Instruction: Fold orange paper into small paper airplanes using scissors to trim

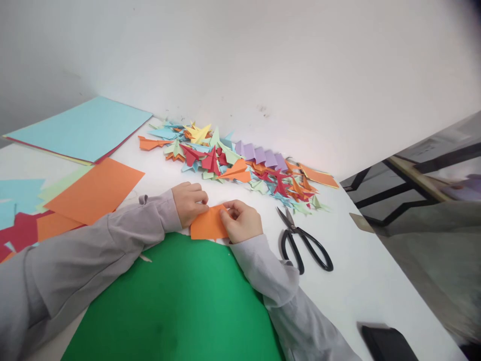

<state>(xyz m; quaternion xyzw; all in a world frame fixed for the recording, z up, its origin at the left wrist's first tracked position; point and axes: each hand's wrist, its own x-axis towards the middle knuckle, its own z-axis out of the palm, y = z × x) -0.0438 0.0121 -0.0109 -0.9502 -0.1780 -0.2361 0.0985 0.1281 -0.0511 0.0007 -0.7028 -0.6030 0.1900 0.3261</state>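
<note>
A small piece of orange paper (207, 226) is between my hands, over the far edge of a green sheet (176, 301). My left hand (189, 203) is closed, its curled fingertips on the paper's upper left corner. On the other side, my right hand (245, 221) pinches the paper's right edge between thumb and fingers. Part of that edge is hidden behind the thumb. To the right of my right hand lies a pair of scissors (295, 229) with black handles, its blades slightly apart.
Many small folded paper planes (210, 158) in several colours lie along the wall, with purple folded pieces (263, 156) among them. At left are large blue sheets (86, 128), an orange sheet (95, 193) and red scraps (26, 230). A black flat object (389, 343) lies at the lower right.
</note>
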